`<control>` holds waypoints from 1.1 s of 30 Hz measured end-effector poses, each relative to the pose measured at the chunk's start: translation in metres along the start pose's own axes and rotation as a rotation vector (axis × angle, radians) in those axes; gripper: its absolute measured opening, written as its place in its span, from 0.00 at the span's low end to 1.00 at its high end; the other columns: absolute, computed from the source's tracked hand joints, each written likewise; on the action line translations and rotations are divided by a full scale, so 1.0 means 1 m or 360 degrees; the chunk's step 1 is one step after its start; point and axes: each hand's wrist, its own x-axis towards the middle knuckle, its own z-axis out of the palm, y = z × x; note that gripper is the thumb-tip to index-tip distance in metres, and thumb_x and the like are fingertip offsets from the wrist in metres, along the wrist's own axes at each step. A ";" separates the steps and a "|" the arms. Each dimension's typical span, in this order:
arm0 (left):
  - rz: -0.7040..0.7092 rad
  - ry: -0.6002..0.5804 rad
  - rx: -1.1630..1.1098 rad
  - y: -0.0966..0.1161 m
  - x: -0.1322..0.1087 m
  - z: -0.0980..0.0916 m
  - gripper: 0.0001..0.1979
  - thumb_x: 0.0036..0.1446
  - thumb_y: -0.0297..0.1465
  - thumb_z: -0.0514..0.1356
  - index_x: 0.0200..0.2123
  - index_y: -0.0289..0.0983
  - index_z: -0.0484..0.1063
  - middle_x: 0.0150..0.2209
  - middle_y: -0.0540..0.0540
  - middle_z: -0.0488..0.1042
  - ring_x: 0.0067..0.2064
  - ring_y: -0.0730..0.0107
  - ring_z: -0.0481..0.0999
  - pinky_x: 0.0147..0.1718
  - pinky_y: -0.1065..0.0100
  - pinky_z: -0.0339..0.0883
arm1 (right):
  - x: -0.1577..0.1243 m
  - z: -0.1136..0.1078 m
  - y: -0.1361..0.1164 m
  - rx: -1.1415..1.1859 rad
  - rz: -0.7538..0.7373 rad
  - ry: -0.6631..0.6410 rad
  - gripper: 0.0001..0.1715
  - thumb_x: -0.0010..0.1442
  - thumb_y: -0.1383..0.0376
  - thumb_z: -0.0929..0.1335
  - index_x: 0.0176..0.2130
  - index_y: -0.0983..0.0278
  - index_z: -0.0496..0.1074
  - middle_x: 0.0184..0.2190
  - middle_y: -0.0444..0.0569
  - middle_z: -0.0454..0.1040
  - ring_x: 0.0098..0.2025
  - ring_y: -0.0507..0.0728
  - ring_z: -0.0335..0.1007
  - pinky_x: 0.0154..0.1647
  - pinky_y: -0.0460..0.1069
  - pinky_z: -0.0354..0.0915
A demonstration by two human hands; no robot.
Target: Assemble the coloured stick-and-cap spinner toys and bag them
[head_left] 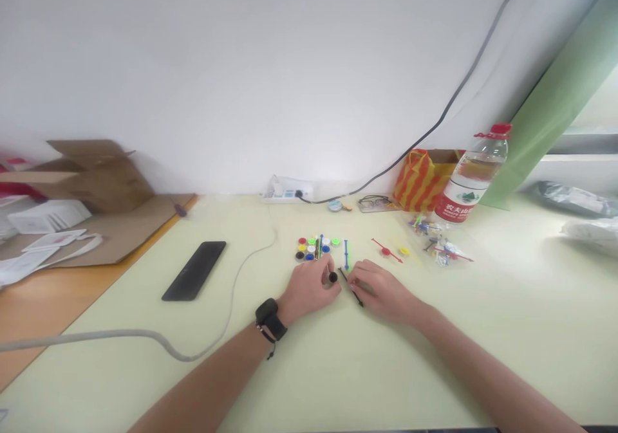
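My left hand (309, 289), a dark watch on its wrist, pinches a small black round piece (333, 277) between thumb and fingers. Close by on the right, my right hand (383, 293) grips a thin black arrow-shaped stick (358, 299), which slants down towards me. Just beyond the left hand lie several coloured round pieces (326, 249) in rows, with upright-pointing arrow sticks such as a blue arrow (346, 253) beside them. Farther right are a red arrow with a red round piece (385, 251) on it and a yellow round piece (404, 251).
More small coloured parts (441, 249) lie in clear plastic at the right, before a large water bottle (458, 208) and a red-yellow bag (418, 182). A black phone (194, 271) and a grey cable (164, 346) are at left. A power strip (284, 192) sits by the wall.
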 end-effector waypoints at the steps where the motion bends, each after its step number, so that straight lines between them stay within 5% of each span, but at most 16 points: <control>1: -0.0006 -0.0003 0.0003 0.000 0.000 0.000 0.07 0.53 0.30 0.58 0.36 0.42 0.63 0.26 0.54 0.71 0.28 0.67 0.71 0.29 0.67 0.58 | 0.000 0.000 -0.001 -0.0004 -0.0003 -0.0003 0.09 0.65 0.74 0.63 0.37 0.61 0.69 0.34 0.49 0.72 0.39 0.58 0.67 0.39 0.52 0.64; 33: -0.0036 -0.0054 0.0077 0.004 0.001 -0.003 0.06 0.57 0.36 0.61 0.35 0.42 0.67 0.23 0.55 0.70 0.27 0.68 0.70 0.28 0.67 0.57 | -0.001 -0.005 0.000 -0.0059 0.0102 -0.0017 0.08 0.66 0.72 0.63 0.37 0.61 0.69 0.33 0.48 0.72 0.38 0.57 0.69 0.37 0.51 0.64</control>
